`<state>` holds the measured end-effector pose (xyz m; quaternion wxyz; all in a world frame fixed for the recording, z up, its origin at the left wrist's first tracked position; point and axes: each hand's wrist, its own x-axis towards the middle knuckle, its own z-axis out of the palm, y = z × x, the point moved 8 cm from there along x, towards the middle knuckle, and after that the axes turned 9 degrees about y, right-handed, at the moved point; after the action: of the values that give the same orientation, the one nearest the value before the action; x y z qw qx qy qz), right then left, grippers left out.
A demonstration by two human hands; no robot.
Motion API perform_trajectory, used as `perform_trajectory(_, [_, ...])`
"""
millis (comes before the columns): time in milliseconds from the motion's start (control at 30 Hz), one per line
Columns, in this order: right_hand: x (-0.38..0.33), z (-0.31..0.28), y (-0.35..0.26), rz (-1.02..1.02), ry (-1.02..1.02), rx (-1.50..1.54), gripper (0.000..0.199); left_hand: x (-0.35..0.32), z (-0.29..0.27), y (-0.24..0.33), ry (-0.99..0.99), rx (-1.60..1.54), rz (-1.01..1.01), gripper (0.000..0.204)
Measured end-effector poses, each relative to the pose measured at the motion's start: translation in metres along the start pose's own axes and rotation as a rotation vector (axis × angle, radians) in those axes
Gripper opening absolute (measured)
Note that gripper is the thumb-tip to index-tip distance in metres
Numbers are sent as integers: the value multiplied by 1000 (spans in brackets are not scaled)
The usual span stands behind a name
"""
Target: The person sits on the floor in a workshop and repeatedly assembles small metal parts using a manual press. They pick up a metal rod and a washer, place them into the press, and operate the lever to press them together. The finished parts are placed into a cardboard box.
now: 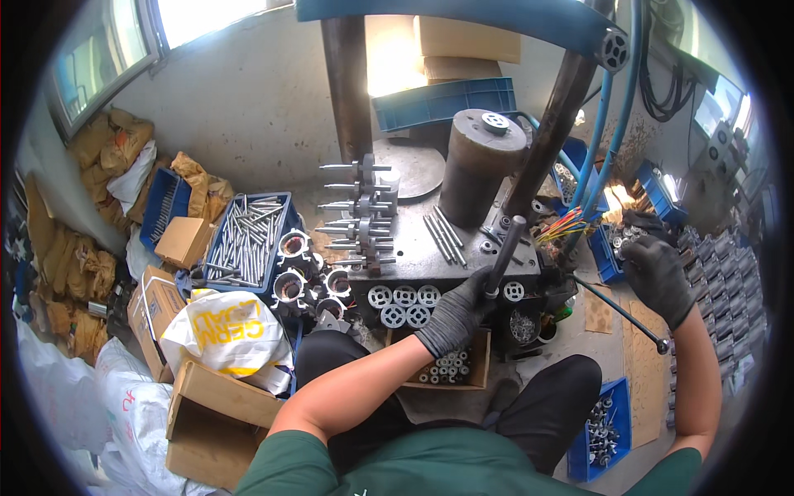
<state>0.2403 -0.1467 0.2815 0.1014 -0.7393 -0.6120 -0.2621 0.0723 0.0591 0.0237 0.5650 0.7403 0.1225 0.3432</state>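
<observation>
my gloved left hand [457,312] is wrapped around the dark lever handle [505,255] at the press table's [430,258] front edge; my right hand [659,277] rests half-curled, well apart, near the blue bins [608,256].

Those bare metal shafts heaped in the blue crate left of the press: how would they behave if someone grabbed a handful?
The shafts look like solid steel, so probably stiff and heavy for their size. Being round and smooth, they would likely roll and slide against each other. They lie crisscrossed in the blue crate, so a handful may snag its neighbours.
</observation>
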Motion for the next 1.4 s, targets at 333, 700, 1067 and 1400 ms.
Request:
perform_trajectory(333, [-147,-28,29,564,-72,308,23,114,-47,87,213,-464,218,54])
perform_trajectory(700, [-51,-50,58,278,475,51,75,311,-84,121,448,-43,230,39])
perform_trajectory(1067, [0,-17,132,475,341,-43,17,329,-71,116,375,34,134,41])
perform_trajectory(1400, [22,-14,137,566,283,-38,29,336,-79,113,343,224,246,28])
